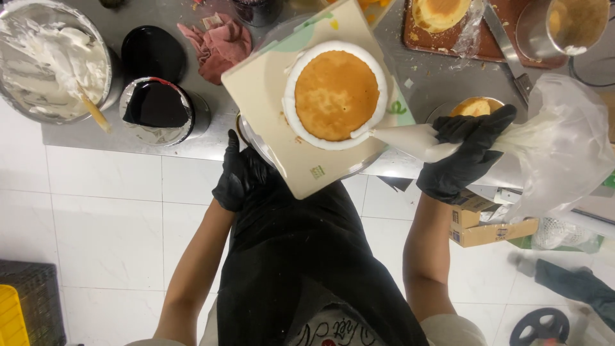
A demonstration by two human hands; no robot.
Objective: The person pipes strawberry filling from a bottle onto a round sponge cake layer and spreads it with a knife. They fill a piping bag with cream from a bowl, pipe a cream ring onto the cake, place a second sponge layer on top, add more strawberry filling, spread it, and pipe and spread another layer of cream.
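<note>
While the black apron [301,256] fills the nearest part of the view, the two forearms reach up from it to the edge of the steel counter [192,138]. The left hand [238,173], in a black glove, sits at about 9 o'clock from the cake, fingers curled against the rim of the turntable [256,138] under the square cake board [269,96]. The right hand [471,154], also black-gloved, is at 3 o'clock from the cake and is wrapped tight around a clear piping bag [416,140] of white cream; the loose plastic of the bag billows out past the wrist toward the right. The bag's tip touches the cream ring [291,83] at the cake's 4 o'clock edge. The round sponge cake layer [336,95] lies at the middle of the board, golden top bare, the white ring running all round it.

Farther off, at 9 o'clock from the cake, stands a tin [160,109] with a dark inside, and beyond it a black lid [152,52]. At 10 o'clock a steel bowl of whipped cream [51,57] holds a wooden-handled tool. A pink cloth [221,46] lies at 11 o'clock. At 1 o'clock a brown tray [500,35] carries another sponge layer [441,13].
</note>
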